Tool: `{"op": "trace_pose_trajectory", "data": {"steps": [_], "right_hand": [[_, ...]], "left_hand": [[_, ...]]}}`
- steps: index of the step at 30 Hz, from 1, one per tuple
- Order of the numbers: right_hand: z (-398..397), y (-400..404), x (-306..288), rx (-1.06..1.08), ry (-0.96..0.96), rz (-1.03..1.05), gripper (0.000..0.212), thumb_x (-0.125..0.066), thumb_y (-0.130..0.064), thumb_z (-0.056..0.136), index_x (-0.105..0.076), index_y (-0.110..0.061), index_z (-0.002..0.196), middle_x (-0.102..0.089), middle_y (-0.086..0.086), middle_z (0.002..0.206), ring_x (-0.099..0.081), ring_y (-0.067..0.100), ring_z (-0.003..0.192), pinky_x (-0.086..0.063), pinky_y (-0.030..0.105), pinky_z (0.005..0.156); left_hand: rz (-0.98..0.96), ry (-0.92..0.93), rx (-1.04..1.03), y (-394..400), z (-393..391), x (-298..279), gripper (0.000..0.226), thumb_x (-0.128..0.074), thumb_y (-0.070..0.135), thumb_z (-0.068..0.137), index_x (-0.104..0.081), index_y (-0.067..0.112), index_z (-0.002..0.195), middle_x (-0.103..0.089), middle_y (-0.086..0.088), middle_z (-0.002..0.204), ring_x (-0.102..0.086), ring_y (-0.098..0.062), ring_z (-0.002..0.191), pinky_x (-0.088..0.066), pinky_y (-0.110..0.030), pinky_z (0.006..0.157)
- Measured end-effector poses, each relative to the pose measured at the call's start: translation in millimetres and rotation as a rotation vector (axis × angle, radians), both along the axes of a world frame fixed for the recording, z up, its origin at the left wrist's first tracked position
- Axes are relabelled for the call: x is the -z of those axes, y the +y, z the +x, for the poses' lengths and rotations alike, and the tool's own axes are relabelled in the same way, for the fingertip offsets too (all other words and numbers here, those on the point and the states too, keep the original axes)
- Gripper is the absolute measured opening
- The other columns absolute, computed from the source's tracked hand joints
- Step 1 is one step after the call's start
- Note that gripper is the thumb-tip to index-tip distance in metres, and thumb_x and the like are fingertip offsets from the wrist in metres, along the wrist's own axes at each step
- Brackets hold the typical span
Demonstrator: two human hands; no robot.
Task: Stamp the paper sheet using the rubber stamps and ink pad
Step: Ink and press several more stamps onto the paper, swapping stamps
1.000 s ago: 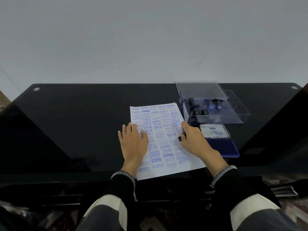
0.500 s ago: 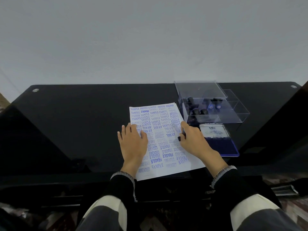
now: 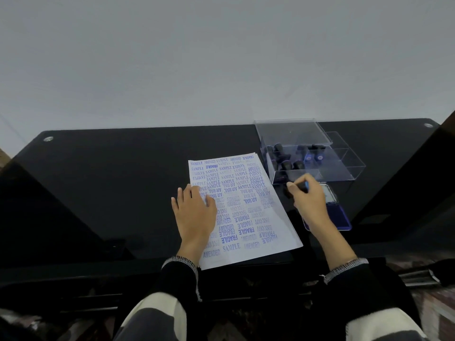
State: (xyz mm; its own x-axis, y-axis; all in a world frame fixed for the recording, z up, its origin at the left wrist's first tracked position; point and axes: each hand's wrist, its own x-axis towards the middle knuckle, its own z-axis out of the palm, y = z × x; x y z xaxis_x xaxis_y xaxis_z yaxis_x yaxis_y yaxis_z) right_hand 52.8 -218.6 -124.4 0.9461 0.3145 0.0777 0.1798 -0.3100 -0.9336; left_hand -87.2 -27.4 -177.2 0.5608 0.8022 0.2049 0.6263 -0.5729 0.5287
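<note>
The paper sheet (image 3: 242, 207), almost full of blue prints, lies on the black table (image 3: 118, 173), its long axis running away from the person. The left hand (image 3: 194, 217) rests flat on its left part, fingers straight. The right hand (image 3: 309, 200) is off the sheet's right edge, over the ink pad (image 3: 342, 217), pinching a stamp (image 3: 304, 186). The pad is under this hand, so I think inking comes next. The clear box (image 3: 310, 156) stands just behind the pad.

stamping station, head view
your left hand (image 3: 194, 215) lies flat on the paper sheet (image 3: 248, 207); your right hand (image 3: 309, 200) pinches a rubber stamp (image 3: 303, 186) above the ink pad (image 3: 341, 217), near the clear box (image 3: 312, 153).
</note>
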Motion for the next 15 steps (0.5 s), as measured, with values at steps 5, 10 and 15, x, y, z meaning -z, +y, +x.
{"op": "trace_pose_trajectory", "data": {"steps": [5,10,15], "right_hand": [[4,-18,0,0.071,0.276,0.289,0.019,-0.059,-0.009,0.093,-0.05,-0.011,0.076,-0.044,0.002,0.056,-0.038,0.011,0.049,-0.036,0.02,0.044],[2,-26,2,0.084,0.281,0.369,0.01,-0.064,-0.007,0.089,-0.058,-0.006,0.081,-0.052,0.0,0.052,-0.046,0.008,0.045,-0.045,0.023,0.049],[2,-27,2,0.098,0.252,0.341,0.007,-0.068,-0.01,0.087,-0.062,-0.007,0.083,-0.057,0.006,0.061,-0.05,0.01,0.05,-0.048,0.022,0.051]], "left_hand": [[0.018,0.012,0.002,0,1,2,0.042,-0.045,0.031,0.097,-0.048,0.01,0.133,-0.044,-0.006,0.145,-0.024,-0.028,0.145,-0.012,-0.046,0.12],[0.023,0.02,0.004,1,0,1,0.042,-0.046,0.031,0.097,-0.049,0.01,0.133,-0.045,-0.007,0.145,-0.025,-0.028,0.144,-0.013,-0.047,0.12],[0.026,0.029,0.005,0,1,1,0.042,-0.045,0.031,0.097,-0.048,0.01,0.133,-0.044,-0.007,0.146,-0.025,-0.028,0.145,-0.013,-0.046,0.12]]}}
